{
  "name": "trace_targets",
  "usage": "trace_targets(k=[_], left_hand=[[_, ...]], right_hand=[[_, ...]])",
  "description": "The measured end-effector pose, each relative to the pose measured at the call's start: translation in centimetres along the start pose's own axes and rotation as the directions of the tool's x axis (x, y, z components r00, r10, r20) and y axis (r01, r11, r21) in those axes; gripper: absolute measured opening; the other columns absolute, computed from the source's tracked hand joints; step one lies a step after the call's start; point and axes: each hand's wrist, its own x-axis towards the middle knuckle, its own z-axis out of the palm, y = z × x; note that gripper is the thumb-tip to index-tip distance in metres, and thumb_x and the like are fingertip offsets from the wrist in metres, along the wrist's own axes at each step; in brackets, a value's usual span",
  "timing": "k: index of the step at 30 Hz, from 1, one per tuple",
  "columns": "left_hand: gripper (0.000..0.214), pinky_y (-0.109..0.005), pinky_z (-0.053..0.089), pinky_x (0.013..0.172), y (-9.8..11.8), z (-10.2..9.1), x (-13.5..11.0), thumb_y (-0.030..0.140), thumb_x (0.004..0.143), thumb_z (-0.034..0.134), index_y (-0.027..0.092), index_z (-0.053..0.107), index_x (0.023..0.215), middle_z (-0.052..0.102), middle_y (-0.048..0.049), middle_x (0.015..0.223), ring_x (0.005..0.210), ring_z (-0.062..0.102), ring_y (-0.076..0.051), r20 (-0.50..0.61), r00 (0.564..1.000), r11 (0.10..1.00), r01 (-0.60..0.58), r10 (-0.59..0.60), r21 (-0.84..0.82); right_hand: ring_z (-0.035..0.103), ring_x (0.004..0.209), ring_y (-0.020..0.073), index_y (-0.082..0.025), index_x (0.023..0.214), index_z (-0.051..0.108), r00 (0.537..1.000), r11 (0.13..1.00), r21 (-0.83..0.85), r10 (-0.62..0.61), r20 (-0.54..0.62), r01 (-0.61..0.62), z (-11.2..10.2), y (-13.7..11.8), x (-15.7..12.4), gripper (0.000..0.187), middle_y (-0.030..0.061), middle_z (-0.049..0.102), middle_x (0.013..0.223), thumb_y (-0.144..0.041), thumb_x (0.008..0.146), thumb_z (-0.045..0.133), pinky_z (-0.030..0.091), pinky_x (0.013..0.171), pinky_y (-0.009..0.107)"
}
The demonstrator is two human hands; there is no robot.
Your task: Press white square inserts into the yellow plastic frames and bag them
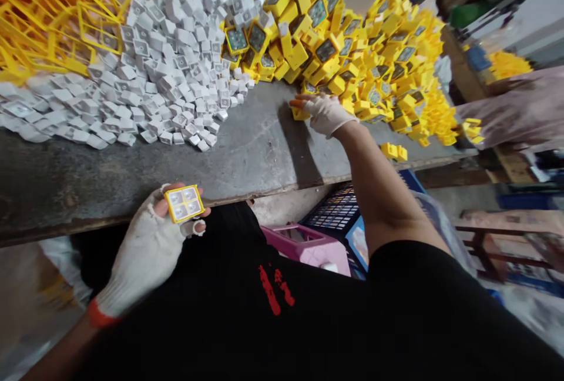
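Note:
My left hand [147,249], in a white fingerless glove, pinches a small yellow square frame with white inserts [184,203] near the table's front edge. My right hand [324,113], also gloved, reaches across the grey table [247,151] to the foot of the pile of yellow housings [365,57]. Its fingers curl on a yellow housing [300,114] at the pile's edge. A heap of small white square pieces [167,57] lies to the left of the yellow pile.
Yellow wire-like frames [57,16] are stacked at the far left. Under the table edge stand a pink stool [304,246] and a blue crate [339,210]. Two loose yellow housings [393,151] lie near the right front edge. Another person's sleeve [520,107] shows at right.

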Motion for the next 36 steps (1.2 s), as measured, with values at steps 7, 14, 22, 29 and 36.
trace_targets(k=[7, 14, 22, 29, 36], left_hand=[[0.01, -0.033, 0.07, 0.058, -0.8, -0.8, 0.2, 0.018, 0.097, 0.08, 0.021, 0.077, 0.106, 0.089, -0.007, 0.104, 0.076, 0.085, -0.027, 0.139, 0.987, 0.996, -0.086, 0.083, 0.019], [0.028, -0.031, 0.068, 0.058, -1.3, -1.1, 0.2, 0.032, 0.094, 0.095, 0.022, 0.074, 0.108, 0.088, -0.0055, 0.105, 0.079, 0.085, -0.025, 0.224, 0.972, 0.997, -0.055, 0.066, -0.056], [0.023, -0.028, 0.068, 0.059, -0.9, -0.9, -0.6, 0.033, 0.099, 0.091, 0.023, 0.08, 0.116, 0.088, -0.0075, 0.118, 0.102, 0.089, -0.03, 0.226, 0.973, 0.998, -0.043, 0.05, -0.036], [0.025, -0.031, 0.071, 0.065, -1.1, -1.4, -0.8, 0.032, 0.1, 0.09, 0.022, 0.082, 0.121, 0.089, -0.0105, 0.127, 0.113, 0.088, -0.033, 0.228, 0.971, 0.997, -0.069, 0.074, -0.03], [0.018, -0.028, 0.07, 0.064, -1.3, -1.3, -0.8, 0.027, 0.097, 0.09, 0.02, 0.085, 0.113, 0.09, -0.0083, 0.11, 0.104, 0.089, -0.03, 0.227, 0.968, 0.994, -0.109, 0.108, -0.011]], right_hand=[[0.075, 0.149, 0.0341, -0.015, 0.164, 0.071, 0.974, 0.96, 0.189, 0.22, -0.049, -0.207, 1.3, -1.9, 1.9, 0.077, 0.0181, 0.08, 0.16, -0.015, 0.088, 0.079, 0.057, 0.131, 0.044], [0.081, 0.137, 0.035, -0.016, 0.157, 0.076, 0.947, 0.877, 0.464, 0.244, -0.21, -0.123, 2.6, -6.9, -1.9, 0.063, 0.0215, 0.084, 0.152, -0.027, 0.095, 0.085, 0.063, 0.125, 0.051], [0.088, 0.123, 0.0317, -0.04, 0.161, 0.075, 0.625, 0.291, 0.569, -0.532, -0.572, 0.769, 0.4, -21.0, -10.1, 0.059, 0.0061, 0.088, 0.145, -0.061, 0.107, 0.084, 0.076, 0.107, 0.05], [0.085, 0.129, 0.0396, -0.041, 0.155, 0.08, 0.7, 0.361, 0.64, -0.581, -0.414, 0.678, -0.6, -21.9, -9.8, 0.057, 0.008, 0.087, 0.146, -0.061, 0.102, 0.09, 0.071, 0.12, 0.062], [0.087, 0.124, 0.0354, -0.038, 0.159, 0.077, 0.643, 0.286, 0.613, -0.577, -0.504, 0.737, 0.1, -22.0, -10.1, 0.059, 0.0073, 0.088, 0.146, -0.055, 0.104, 0.09, 0.073, 0.112, 0.058]])
